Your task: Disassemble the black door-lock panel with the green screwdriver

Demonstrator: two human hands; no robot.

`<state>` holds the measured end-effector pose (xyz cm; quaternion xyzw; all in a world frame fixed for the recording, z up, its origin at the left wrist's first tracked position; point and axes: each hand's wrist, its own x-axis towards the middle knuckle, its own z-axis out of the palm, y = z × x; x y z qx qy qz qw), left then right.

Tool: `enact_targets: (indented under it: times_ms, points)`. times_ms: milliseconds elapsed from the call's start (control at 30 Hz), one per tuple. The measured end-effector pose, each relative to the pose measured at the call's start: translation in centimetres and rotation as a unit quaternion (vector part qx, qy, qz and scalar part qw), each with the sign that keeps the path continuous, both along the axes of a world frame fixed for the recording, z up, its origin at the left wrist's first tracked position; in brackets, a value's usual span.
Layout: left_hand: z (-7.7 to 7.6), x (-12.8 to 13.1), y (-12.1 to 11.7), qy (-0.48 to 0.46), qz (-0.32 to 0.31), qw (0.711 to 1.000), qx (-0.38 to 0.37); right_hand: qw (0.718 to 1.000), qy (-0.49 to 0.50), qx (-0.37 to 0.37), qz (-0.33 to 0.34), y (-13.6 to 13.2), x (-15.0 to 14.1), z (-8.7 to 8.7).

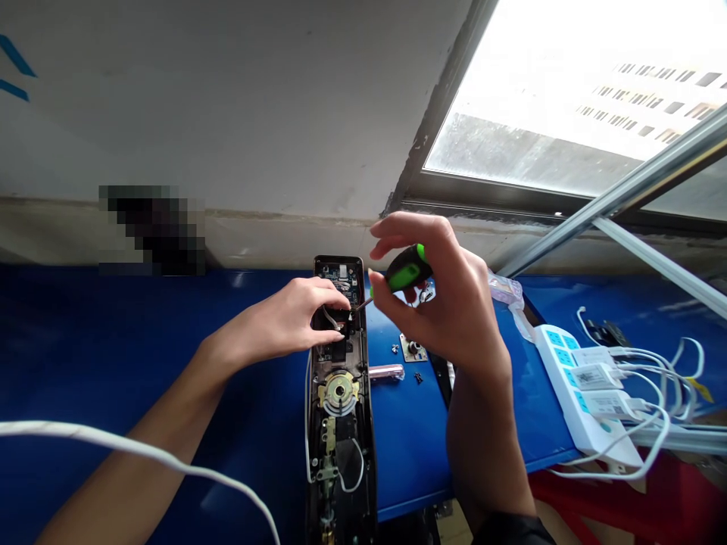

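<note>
Left hand: the left hand (287,318) has its fingers curled over the upper part of the panel, near thin wires; I cannot tell if it is clamped on.
Right hand: the right hand (448,318) is closed around the green-and-black handle of a screwdriver (407,269), with the shaft reaching the panel beside the left fingers.
Door lock panel: the door lock panel (339,409) lies lengthwise on the blue bench (409,454), at 6 o'clock in the view, its open back showing a circuit board.
Loose parts: small screws (419,377) and a small metal plate (413,348) lie at 3 o'clock from the panel.
Power: a white power strip (573,386) with plugged-in chargers sits at the bench's 3 o'clock end.
</note>
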<state>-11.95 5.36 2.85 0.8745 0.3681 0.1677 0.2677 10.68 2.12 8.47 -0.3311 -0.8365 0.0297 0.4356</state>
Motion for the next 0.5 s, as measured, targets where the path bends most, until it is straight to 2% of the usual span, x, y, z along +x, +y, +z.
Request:
enact_targets:
  times_ms: [100, 300, 433, 500]
  points:
    - [0.04, 0.02, 0.04, 0.002, 0.001, 1.000, 0.009, 1.000, -0.003, -0.002, 0.030, -0.04, -0.03, 0.12]
    - [0.01, -0.02, 0.05, 0.002, -0.005, 1.000, -0.009, 1.000, -0.004, -0.007, -0.019, -0.06, -0.06, 0.15]
    - [-0.01, -0.08, 0.10, 0.004, 0.000, 1.000, -0.002, 1.000, 0.012, -0.006, 0.024, -0.04, -0.05, 0.17]
    - [-0.01, -0.07, 0.14, 0.002, -0.003, 1.000, 0.000, 1.000, 0.009, -0.015, 0.025, -0.04, -0.05, 0.14]
